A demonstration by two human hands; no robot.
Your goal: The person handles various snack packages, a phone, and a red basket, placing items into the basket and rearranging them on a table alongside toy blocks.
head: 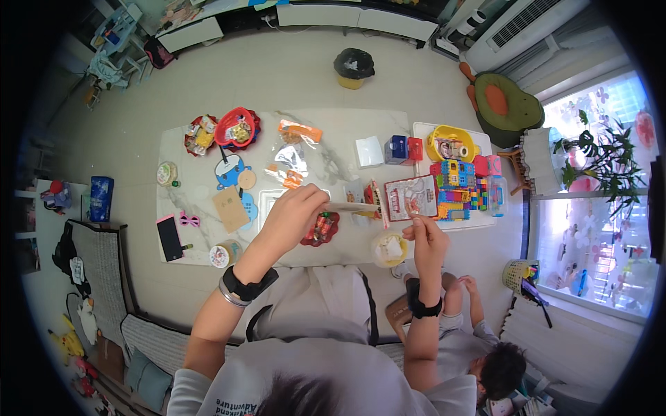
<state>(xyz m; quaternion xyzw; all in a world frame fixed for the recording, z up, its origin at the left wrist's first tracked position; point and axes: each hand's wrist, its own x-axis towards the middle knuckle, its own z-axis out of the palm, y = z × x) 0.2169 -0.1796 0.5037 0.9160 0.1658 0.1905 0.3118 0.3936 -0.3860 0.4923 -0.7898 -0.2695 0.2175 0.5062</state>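
Observation:
My left hand (pixel 299 210) grips one end of a thin, pale flat item (pixel 351 207), seen almost edge-on above the table. My right hand (pixel 429 239) has thumb and index finger close together; whether something small is between them is unclear. Just beyond its fingertips lies a red-bordered printed booklet or packet (pixel 403 200). Between the hands a red-and-white printed package (pixel 379 203) stands on its edge. Under the pale item is a red scalloped dish (pixel 328 236) of wrapped sweets, partly hidden by my left hand. A tub with a yellow rim (pixel 382 259) holds white, paper-like scraps near my right hand.
Plastic building blocks (pixel 452 190) and a yellow basket (pixel 436 153) sit on a white tray. An opened clear-and-orange bag (pixel 291 151), a heart-shaped red bowl (pixel 221 135), a jar (pixel 222 255) and a phone (pixel 169 237) occupy the marble-patterned table (pixel 333 122). Another person (pixel 463 338) sits at right.

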